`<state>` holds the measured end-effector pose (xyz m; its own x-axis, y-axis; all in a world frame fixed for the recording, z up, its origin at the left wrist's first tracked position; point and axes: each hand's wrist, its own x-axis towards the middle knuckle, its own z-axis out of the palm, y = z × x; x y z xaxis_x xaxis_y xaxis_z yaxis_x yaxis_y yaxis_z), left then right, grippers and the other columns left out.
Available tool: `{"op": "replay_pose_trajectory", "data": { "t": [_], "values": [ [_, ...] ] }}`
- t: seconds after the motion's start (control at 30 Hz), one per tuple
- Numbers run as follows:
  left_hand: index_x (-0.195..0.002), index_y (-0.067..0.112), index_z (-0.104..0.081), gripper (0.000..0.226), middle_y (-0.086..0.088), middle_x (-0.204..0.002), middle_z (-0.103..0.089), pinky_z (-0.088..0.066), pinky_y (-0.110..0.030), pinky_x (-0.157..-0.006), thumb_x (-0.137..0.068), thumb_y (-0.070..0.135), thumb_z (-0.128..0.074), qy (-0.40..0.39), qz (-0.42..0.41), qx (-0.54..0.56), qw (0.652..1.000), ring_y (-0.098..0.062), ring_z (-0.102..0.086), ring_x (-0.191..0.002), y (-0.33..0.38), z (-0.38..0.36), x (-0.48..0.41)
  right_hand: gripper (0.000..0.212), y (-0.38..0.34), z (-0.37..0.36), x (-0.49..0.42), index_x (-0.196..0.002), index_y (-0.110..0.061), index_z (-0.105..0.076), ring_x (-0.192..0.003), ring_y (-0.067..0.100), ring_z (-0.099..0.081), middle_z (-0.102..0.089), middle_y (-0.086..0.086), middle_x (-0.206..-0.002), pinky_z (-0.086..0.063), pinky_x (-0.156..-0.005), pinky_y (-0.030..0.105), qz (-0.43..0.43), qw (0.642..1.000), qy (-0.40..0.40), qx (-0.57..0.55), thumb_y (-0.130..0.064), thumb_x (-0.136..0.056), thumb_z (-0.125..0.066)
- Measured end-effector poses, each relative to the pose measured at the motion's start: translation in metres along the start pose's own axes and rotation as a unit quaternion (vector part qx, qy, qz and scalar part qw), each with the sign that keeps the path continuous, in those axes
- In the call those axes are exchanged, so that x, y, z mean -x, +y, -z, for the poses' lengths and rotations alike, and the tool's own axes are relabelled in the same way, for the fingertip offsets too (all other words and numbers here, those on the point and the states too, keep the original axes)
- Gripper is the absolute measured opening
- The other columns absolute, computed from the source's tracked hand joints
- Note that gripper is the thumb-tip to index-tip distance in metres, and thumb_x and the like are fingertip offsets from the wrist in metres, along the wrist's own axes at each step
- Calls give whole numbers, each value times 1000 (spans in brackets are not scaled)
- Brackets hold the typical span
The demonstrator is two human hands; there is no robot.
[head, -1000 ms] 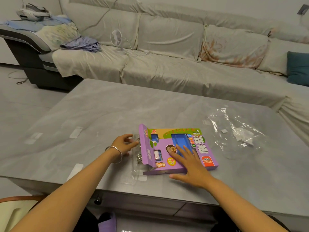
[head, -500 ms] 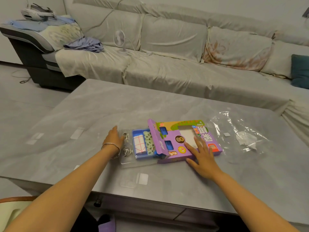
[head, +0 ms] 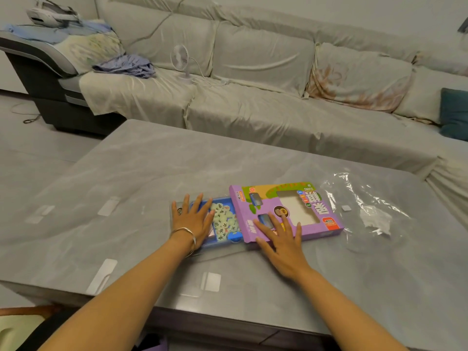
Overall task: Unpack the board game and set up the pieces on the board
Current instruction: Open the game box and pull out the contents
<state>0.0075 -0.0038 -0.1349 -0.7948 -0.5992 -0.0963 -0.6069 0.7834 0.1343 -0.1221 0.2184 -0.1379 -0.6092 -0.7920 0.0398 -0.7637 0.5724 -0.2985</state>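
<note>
- The box [head: 312, 230] – purple card with a cut-out window showing white inside – lies flat on the grey table [head: 152, 173], right of centre and near the front edge.
- A blue tray [head: 220, 200] sticks out of the box's left end, and its right part is hidden inside the sleeve.
- The pieces [head: 224, 220], pale green discs with dark characters, lie heaped in the open part of the tray, between the left hand and the box's end flap. None stands on a board.
- The left hand [head: 193, 219] lies flat on the tray's left part, palm down, fingers straight and spread, grasping nothing. Its fingertips reach the tray's far rim. A silver bangle [head: 186, 233] sits on that wrist.
- The right hand [head: 283, 239] also rests flat and released, fingers straight and fanned over the box's near left corner, with the palm at the box's front edge. It grips nothing.
- Just right of the box lies crumpled clear wrap [head: 367, 211], touching or nearly touching the box's right end – I cannot tell which.
- Pale rectangular patches [head: 211, 281] show on the tabletop near the front and the left side.
- Behind the table runs a long sofa [head: 253, 110] under a light cover. On it are a small white fan [head: 180, 58], a bundle of blue cloth [head: 124, 65] to its left and a dark teal cushion [head: 454, 112] at the far right.
</note>
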Motion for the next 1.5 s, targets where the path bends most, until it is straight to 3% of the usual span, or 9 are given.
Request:
{"op": "replay_pose_trajectory", "data": {
  "t": [0.17,0.3,0.5,0.73,0.87,0.97,1.03,1.23,1.5],
  "values": [
    [-147,32,4,60,2,-157,-1,10,-53,-111,-95,55,-11,8,44,7,999,-29,8,-143,1,10,4,74,-10,12,-14,-136,-54,-30,-144,15,11,-7,-12,-157,20,-110,46,-18,999,9,-29,-82,-71,-8],
    [-147,30,7,59,2,-157,8,11,-54,-111,-96,53,-11,1,-6,-7,1000,-25,14,-143,27,14,-9,70,-38,0,-17,-141,-51,-21,-144,14,11,-4,-16,-156,21,-109,44,35,999,-19,-12,-77,-78,-6],
    [-148,31,5,62,2,-157,4,7,-55,-111,-94,57,-11,-33,6,8,999,-27,7,-144,37,10,-13,45,19,16,-11,-144,-43,-21,-144,9,5,-12,-15,-155,7,-114,49,-46,999,-11,-14,-31,-100,-27],
    [-148,26,-5,62,-3,-157,-4,-1,-45,-116,-95,55,-18,-29,-105,97,989,-24,-4,-144,134,31,-63,40,65,40,-7,-136,-39,-40,-145,21,4,-6,-7,-157,-1,-115,38,-234,959,57,-149,-45,-97,-35],
    [-148,20,-11,62,-9,-153,-22,-12,-43,-114,-96,52,-22,-64,-96,109,987,-28,-18,-140,181,24,-92,30,86,28,3,-121,-35,-58,-143,23,-13,-31,-3,-149,-7,-117,34,-234,957,79,-154,-40,-96,-44],
    [-141,13,-29,60,-15,-135,-47,-31,-38,-101,-95,52,-26,-61,-74,80,992,-31,-40,-126,194,25,-101,14,86,25,19,-102,-20,-65,-127,19,-40,-44,-3,-125,-31,-102,19,-210,917,213,-264,-20,-88,-62],
    [-131,12,-45,58,-15,-128,-52,-37,-38,-94,-95,53,-28,-61,-64,68,994,-32,-44,-119,195,24,-99,35,85,26,21,-119,-12,-52,-125,15,-38,-34,-2,-132,-29,-96,13,-250,870,244,-348,-12,-86,-64],
    [-125,11,-49,42,-15,-120,-57,-42,-39,-91,-93,36,-47,42,-80,316,945,-34,-52,-109,186,23,-85,60,92,38,-2,-140,-19,-31,-130,21,-40,-36,6,-145,-36,-108,43,-253,810,255,-463,-9,-88,-59],
    [-130,12,-43,38,-10,-125,-55,-46,-31,-86,-93,17,-50,45,-144,484,862,-26,-56,-108,263,75,-115,59,196,139,-73,-143,-20,-30,-136,19,-32,-26,1,-151,-31,-111,42,-171,900,230,-328,-32,-91,-56]
  ]
}}
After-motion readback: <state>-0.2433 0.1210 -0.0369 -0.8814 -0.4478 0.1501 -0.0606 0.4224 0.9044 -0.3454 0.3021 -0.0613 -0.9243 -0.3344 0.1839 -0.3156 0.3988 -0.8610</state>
